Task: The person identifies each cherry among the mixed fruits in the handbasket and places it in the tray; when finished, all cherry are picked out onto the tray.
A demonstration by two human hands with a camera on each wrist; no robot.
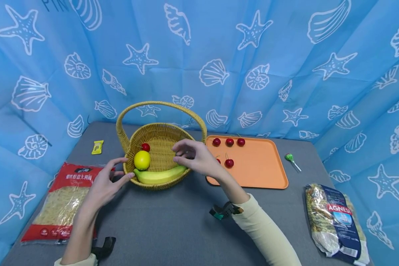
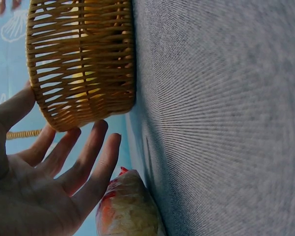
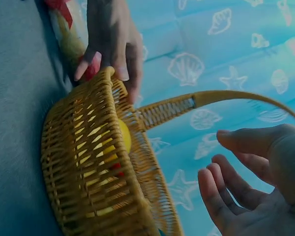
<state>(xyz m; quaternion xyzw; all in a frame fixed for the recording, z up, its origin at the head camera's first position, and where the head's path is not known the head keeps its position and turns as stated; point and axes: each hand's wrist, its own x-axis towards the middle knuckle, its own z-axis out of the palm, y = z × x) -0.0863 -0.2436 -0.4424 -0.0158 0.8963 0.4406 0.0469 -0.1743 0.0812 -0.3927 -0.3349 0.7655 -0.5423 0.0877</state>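
A wicker basket (image 1: 162, 177) with a tall arched handle holds a banana (image 1: 157, 176), a lemon (image 1: 142, 160) and a cherry (image 1: 145, 147). My left hand (image 1: 101, 186) touches the basket's left end with fingers spread. In the left wrist view, that hand's thumb meets the basket rim, with the other fingers fanned beside the weave. Over the basket's right side hovers my right hand (image 1: 194, 157), thumb and fingertips apart, with nothing between them in the right wrist view (image 3: 255, 182). The banana's right end is partly hidden by this hand in the head view.
Right of the basket lies an orange tray (image 1: 256, 162) with several cherries (image 1: 229, 163). Beyond it are a green lollipop (image 1: 290, 157) and an AGNESI pasta bag (image 1: 339, 221). On the left lie a red pasta bag (image 1: 61, 199) and a small yellow packet (image 1: 97, 147). A blue curtain (image 1: 193, 55) surrounds the table.
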